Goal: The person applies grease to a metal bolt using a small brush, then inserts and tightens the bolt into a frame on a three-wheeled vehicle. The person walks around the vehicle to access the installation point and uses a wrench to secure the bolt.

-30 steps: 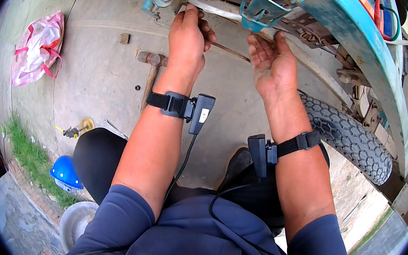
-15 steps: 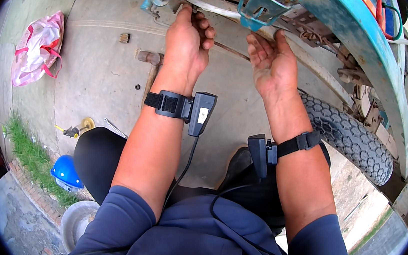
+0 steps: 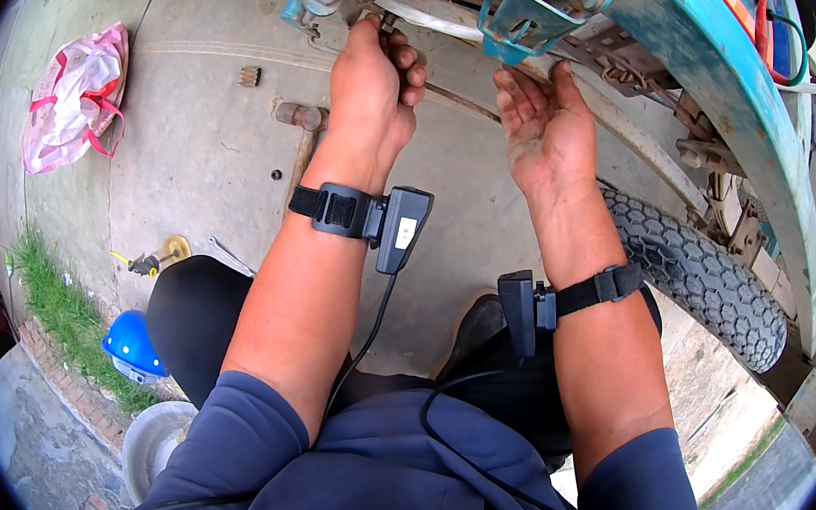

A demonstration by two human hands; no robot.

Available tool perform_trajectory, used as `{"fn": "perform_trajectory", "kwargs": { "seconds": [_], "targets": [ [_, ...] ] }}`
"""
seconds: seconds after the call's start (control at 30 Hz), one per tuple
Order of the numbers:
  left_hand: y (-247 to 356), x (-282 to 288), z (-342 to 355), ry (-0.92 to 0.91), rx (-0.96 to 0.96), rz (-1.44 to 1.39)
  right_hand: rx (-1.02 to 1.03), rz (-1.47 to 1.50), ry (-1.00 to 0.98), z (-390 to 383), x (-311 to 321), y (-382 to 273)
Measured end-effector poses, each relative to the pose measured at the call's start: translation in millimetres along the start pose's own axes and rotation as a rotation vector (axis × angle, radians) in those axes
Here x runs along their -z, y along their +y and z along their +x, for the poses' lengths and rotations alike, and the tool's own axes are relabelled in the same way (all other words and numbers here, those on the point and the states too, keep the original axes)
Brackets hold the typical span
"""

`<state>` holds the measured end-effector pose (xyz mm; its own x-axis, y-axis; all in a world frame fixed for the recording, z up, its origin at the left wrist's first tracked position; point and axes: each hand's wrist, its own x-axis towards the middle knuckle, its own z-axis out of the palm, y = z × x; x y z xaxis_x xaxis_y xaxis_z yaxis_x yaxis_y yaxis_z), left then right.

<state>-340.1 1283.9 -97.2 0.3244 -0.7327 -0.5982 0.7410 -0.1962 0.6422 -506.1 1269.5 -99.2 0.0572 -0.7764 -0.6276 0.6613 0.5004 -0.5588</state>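
Pale metal bar point(image 3: 435, 18) is curving across the top of the view, passing behind a turquoise bracket point(image 3: 534, 30). At its lower edge the left hand point(image 3: 378, 75) is resting with fingers curling; I cannot tell whether it is gripping anything. The right hand point(image 3: 544, 135) is lying open, palm up, fingertips near the bar. Between the hands a gap is showing, a thin rod point(image 3: 464, 102) crossing it. A tyre point(image 3: 707, 279) is bounding the right side; a hammer point(image 3: 298, 116) is lying beside the left forearm point(image 3: 298, 293).
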Motion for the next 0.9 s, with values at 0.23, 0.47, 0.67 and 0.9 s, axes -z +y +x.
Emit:
{"fn": "perform_trajectory", "kwargs": {
  "seconds": [0.23,0.47,0.67,0.9],
  "targets": [
    [0.6,1.0,-3.9,-0.049,-0.002,0.067,0.005,-0.023,-0.012,0.2,1.8,-1.2],
    [3.6,7.3,-8.6,-0.051,0.022,0.105,0.005,-0.014,-0.008,-0.9,-0.5,2.2],
    [1.5,48.3,-7.5,0.074,0.045,0.171,-0.046,-0.1,-0.065,-11.1,-7.3,15.0],
    [63.8,128.6,40.6,0.321,-0.179,0.279,-0.206,-0.391,-0.34,-20.4,-15.4,32.7]
  ]
}}
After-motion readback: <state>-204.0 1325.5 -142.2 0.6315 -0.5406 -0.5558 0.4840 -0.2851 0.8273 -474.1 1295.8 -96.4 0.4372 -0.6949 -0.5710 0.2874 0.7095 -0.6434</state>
